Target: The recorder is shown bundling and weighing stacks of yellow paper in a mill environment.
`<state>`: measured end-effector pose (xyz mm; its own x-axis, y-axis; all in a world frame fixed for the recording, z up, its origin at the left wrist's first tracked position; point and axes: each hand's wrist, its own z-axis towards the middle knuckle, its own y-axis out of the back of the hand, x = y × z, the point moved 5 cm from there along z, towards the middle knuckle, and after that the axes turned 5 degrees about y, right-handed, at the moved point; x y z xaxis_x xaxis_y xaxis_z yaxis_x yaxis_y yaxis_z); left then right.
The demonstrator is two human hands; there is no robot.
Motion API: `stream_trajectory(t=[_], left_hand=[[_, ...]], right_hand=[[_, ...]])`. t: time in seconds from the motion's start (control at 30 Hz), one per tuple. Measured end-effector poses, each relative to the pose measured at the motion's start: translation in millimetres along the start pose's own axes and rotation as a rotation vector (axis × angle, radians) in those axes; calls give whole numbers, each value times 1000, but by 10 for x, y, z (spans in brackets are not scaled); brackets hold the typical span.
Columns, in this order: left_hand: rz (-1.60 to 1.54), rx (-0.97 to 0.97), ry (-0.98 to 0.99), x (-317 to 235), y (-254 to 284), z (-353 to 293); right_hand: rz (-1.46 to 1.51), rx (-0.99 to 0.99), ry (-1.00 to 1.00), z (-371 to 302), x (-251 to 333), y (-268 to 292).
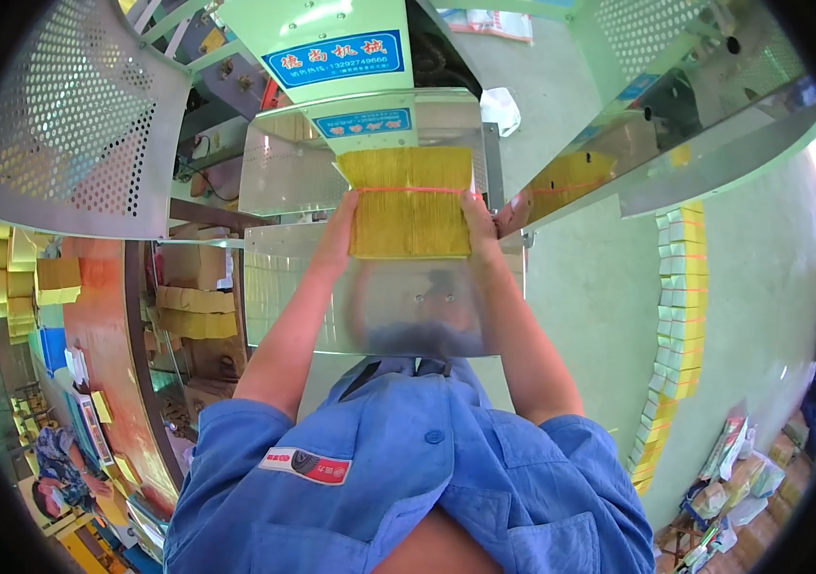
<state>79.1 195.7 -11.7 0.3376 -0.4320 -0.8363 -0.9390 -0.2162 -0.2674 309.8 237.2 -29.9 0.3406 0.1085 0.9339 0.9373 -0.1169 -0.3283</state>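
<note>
A thick bundle of yellow paper sheets point(410, 225) is bound across its upper part by a thin pink band point(408, 190). My left hand point(339, 228) presses against its left side and my right hand point(481, 222) against its right side, so the bundle is gripped between them. Most of the fingers are hidden behind or beside the paper. Below and around the bundle lies a shiny steel plate point(322, 311) of the machine, which mirrors parts of the scene. Whether the bundle rests on the steel or hangs just above it, I cannot tell.
Ahead stands a pale green machine housing point(341, 19) with a blue label. Perforated metal guards point(73, 124) flank it. A long row of banded paper bundles point(681, 297) lines the floor at right. At left are a reddish tabletop point(107, 335) and a seated person point(64, 469).
</note>
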Motion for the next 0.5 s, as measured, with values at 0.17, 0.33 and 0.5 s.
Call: stream_trajectory(t=[0.17, 0.33, 0.5], left_hand=[[38, -20, 2, 32, 5, -148], [310, -117, -136, 166, 856, -584], [585, -81, -65, 70, 960, -927]], right_hand=[[-253, 99, -77, 236, -635, 311], [-518, 448, -34, -543, 65, -355], [-90, 293, -359, -955, -2, -399]])
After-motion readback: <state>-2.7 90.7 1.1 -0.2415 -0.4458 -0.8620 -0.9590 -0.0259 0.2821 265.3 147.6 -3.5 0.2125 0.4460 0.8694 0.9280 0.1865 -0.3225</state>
